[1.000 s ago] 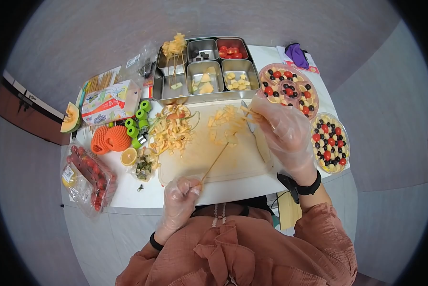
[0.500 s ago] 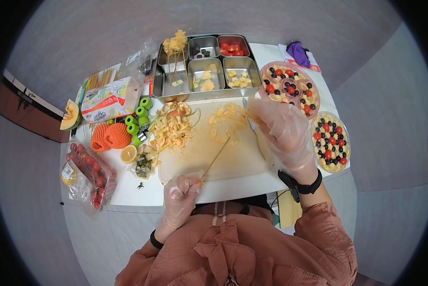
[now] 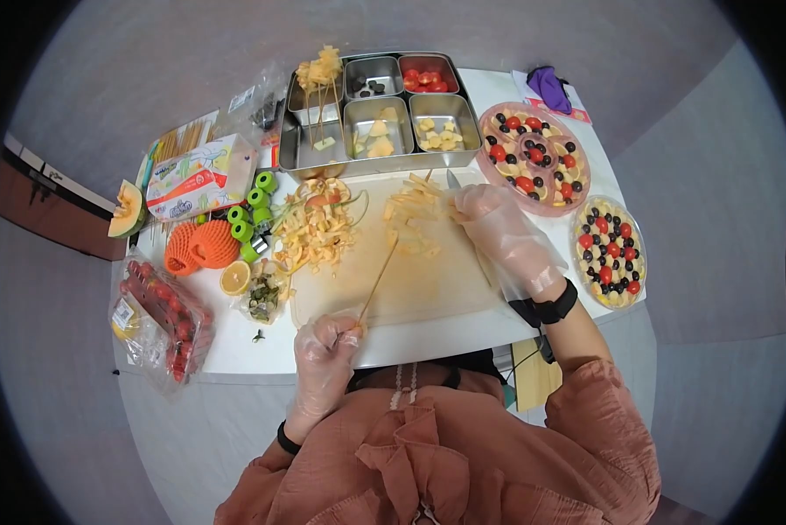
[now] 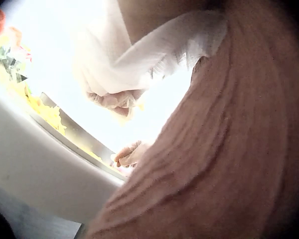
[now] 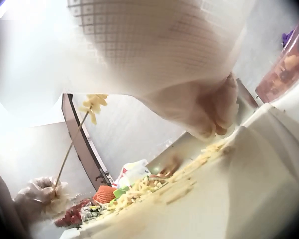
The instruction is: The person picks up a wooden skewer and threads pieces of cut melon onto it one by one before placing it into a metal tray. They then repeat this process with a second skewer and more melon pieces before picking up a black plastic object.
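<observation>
In the head view my gloved left hand [image 3: 327, 350] grips the lower end of a wooden skewer [image 3: 377, 286] near the front edge of the cutting board [image 3: 445, 302]. Pale yellow fruit pieces [image 5: 94, 106] sit on the skewer's top, seen in the right wrist view. My gloved right hand [image 3: 502, 229] is over the board's right side, fingertips bent down and pinching a yellow fruit strip [image 3: 453, 211]. Beneath and beside this hand lies a knife [image 3: 452, 180]. More fruit strips [image 3: 410, 206] are scattered just left of its fingers. Glare washes out much of the left wrist view.
Fruit peelings [image 3: 318, 232] cover the board's left side. Behind stands a steel tray [image 3: 375, 164] with compartments of cut fruit and finished skewers [image 3: 320, 70]. Two fruit platters [image 3: 533, 206] [image 3: 610, 254] stand right. Tomatoes [image 3: 178, 324], orange foam nets [image 3: 213, 245] and green cutters [image 3: 257, 203] lie left.
The left hand's skewer has swung more upright, its tip moving left and away from the strips. My right hand has shifted slightly left and its forearm has turned.
</observation>
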Available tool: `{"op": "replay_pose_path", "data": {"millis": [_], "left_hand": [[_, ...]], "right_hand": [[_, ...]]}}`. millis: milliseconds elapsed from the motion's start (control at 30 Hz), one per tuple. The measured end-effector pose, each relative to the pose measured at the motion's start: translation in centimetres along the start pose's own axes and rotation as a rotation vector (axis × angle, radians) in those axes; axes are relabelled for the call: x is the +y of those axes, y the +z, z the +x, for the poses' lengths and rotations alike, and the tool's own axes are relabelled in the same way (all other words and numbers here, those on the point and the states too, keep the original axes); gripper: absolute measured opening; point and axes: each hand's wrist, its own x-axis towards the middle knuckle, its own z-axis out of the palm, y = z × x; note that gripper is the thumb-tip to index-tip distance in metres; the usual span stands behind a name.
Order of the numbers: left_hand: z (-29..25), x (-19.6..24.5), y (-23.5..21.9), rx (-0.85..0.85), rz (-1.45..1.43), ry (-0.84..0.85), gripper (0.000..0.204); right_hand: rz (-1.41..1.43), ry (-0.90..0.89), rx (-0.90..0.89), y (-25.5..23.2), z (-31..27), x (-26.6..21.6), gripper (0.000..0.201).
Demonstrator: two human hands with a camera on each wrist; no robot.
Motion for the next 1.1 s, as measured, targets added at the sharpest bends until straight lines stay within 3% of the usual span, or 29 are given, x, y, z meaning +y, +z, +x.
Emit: {"op": "replay_pose_path", "data": {"millis": [67,167,400,500,600,767,900,1067,1100], "left_hand": [[0.0,-0.3,0.0,-0.004,-0.012,-0.001,0.009],[-0.1,-0.7,0.0,-0.014,-0.041,-0.036,0.009],[0.0,-0.8,0.3,-0.017,-0.069,-0.046,0.009],[0.0,-0.8,0.2,-0.011,-0.057,-0.033,0.009],[-0.1,-1.0,0.1,-0.011,-0.053,-0.033,0.008],[0.1,-0.4,0.1,-0.002,-0.061,-0.003,0.008],[0.1,-0.6,0.1,-0.018,-0.069,-0.012,0.006],[0.1,-0.1,0.2,-0.016,-0.200,-0.116,0.005],[0.2,-0.1,0.1,-0.038,-0.166,-0.090,0.004]], "right_hand": [[-0.263,-0.032,-0.050,1.5,0.3,0.9,0.004],[-0.387,-0.037,-0.131,2.5,0.6,1.1,0.006],[-0.409,-0.103,-0.107,2.3,0.9,0.5,0.008],[-0.487,-0.025,-0.207,1.9,1.4,-0.1,0.015],[-0.391,-0.001,-0.244,1.5,1.6,-0.2,0.019],[-0.404,0.094,-0.304,1.4,1.7,-0.7,0.010],[-0.365,0.040,-0.226,1.3,1.5,-0.5,0.009],[0.003,0.335,-0.079,-2.3,1.6,-2.5,0.011],[-0.001,0.327,-0.084,-2.5,1.6,-2.7,0.011]]}}
